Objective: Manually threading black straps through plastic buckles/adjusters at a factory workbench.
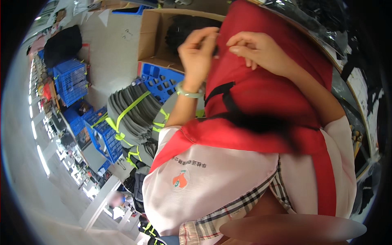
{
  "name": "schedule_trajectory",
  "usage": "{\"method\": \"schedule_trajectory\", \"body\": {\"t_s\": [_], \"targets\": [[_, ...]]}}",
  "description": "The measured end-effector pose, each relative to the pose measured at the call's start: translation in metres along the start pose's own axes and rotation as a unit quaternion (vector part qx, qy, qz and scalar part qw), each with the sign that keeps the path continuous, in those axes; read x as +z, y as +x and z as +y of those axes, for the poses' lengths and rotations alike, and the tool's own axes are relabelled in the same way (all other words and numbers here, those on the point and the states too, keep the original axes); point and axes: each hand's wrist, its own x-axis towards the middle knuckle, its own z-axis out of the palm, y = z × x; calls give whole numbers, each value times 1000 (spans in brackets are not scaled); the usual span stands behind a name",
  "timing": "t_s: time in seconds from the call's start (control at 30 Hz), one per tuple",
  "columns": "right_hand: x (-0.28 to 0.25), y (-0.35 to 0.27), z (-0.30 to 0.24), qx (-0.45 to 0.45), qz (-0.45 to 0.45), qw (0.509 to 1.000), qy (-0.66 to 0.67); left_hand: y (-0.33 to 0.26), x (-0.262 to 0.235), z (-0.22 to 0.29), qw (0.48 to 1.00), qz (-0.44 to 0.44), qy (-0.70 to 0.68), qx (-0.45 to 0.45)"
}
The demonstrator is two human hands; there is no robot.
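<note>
Raised above the dark red cloth (269, 87) over my lap, both hands are close together with a small gap between them. My left hand (197, 55) has its thumb and fingers pinched together in front of the cardboard box (149, 36); a small dark blurred bit shows by its fingertips. Over the cloth, my right hand (259, 51) has curled fingers, thumb and forefinger nearly meeting. Whatever it pinches is too small to make out. On my lap lies a black strap (220, 90), beside a blurred black shape (261, 122).
Black items (185, 30) fill the box, which sits on a blue crate (161, 81). To the left stand stacked grey pieces (128, 110) tied with yellow-green bands. More blue crates (70, 81) lie farther left. A table edge (347, 77) with black plastic bags (326, 14) runs along the right.
</note>
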Motion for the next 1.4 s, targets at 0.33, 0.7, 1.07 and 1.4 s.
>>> {"method": "schedule_trajectory", "body": {"t_s": [0.33, 0.7, 1.07, 1.4], "targets": [[-62, -34, 20, 57, 75, 990, 104, 20, 61, -28, 789, -243, -409, -389], [-83, -107, 16, -156, 262, 913, -272, 15, 98, -6, 837, -238, -328, -367], [-231, -157, 21, -111, 435, 613, -650, 27, 114, -16, 878, -300, -192, -318], [-246, -174, 19, -152, 365, 633, -666, 21, 109, -7, 849, -288, -242, -372]]}}
